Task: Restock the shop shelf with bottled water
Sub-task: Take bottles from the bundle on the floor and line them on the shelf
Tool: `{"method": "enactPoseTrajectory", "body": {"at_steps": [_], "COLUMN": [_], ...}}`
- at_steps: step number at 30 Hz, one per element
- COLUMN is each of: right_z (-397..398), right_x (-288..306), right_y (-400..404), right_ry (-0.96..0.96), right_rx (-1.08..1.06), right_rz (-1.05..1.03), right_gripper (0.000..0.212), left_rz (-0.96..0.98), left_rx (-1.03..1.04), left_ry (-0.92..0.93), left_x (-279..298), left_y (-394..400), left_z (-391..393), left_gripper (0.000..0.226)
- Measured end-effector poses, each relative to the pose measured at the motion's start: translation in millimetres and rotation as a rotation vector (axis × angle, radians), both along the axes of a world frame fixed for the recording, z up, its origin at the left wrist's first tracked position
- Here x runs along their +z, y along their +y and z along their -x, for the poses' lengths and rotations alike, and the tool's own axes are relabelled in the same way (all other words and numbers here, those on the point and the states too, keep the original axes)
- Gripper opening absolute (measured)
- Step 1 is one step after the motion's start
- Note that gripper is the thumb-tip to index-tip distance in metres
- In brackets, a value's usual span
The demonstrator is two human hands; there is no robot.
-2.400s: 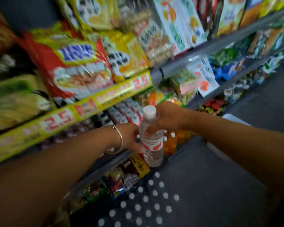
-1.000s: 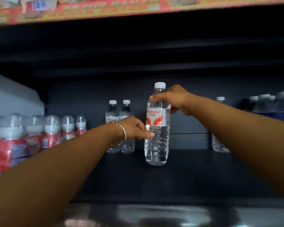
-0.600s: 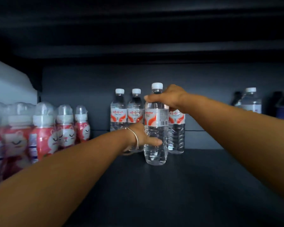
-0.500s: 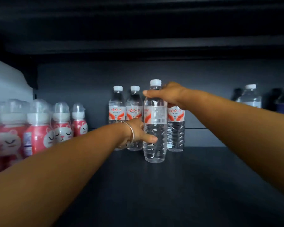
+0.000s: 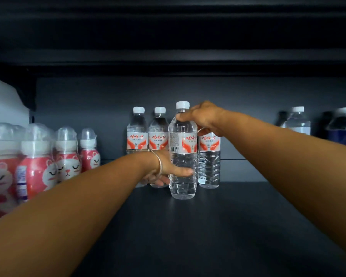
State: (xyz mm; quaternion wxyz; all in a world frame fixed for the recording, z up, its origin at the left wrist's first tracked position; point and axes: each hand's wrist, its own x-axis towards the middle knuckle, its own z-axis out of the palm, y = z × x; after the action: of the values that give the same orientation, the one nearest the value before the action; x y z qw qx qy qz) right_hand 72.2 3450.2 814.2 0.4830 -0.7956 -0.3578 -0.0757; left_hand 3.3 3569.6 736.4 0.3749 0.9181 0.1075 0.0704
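Head camera faces straight into the dark shelf [image 5: 218, 226], close, at shelf level.

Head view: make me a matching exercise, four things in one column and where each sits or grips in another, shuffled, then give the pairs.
Things:
1. left hand
2. right hand
3. red cartoon bottles
4. water bottle with its barcode showing

Places:
A. left side of the shelf
B. grip on the held bottle's neck and shoulder
C. in front of the row of three water bottles
D. grip on the held bottle's lower body

Pairs: 1-D, 2-B, 3-A, 4-C
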Motion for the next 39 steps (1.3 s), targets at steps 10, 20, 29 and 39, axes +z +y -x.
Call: {"method": "enactPoseTrajectory", "body": {"at_steps": [10,20,29,39], "right_z": [7.4,1.6,-17.5,-23.8], "right_x": [-8.3,-19.7,-24.4,-26.1], "right_y": [-17.7,2.8,17.4,23.8], "right_ry": [0.133,0.142,0.086,-0.007], "right_rx": [0.021,-0.031,-0.162,-0.131], "right_rz": [0.323,0.267,0.268,0.21], "right_gripper": [0.042,0.046,0.017,0.083], "left_rz": [-0.072,-0.3,-0.197,-0.553], "left_rx": [0.056,0.173,0.06,0.021], "left_ry": [-0.122,-0.114,-0.041,-0.059], "left_x": [3.5,-5.4,-14.8,-18.8], "left_y": [-3.1,10.3,8.7,10.9], "left_z": [-2.2,-22.5,-34.3,-39.4], "left_gripper": [0.024,0.027,0.024,0.011]}}
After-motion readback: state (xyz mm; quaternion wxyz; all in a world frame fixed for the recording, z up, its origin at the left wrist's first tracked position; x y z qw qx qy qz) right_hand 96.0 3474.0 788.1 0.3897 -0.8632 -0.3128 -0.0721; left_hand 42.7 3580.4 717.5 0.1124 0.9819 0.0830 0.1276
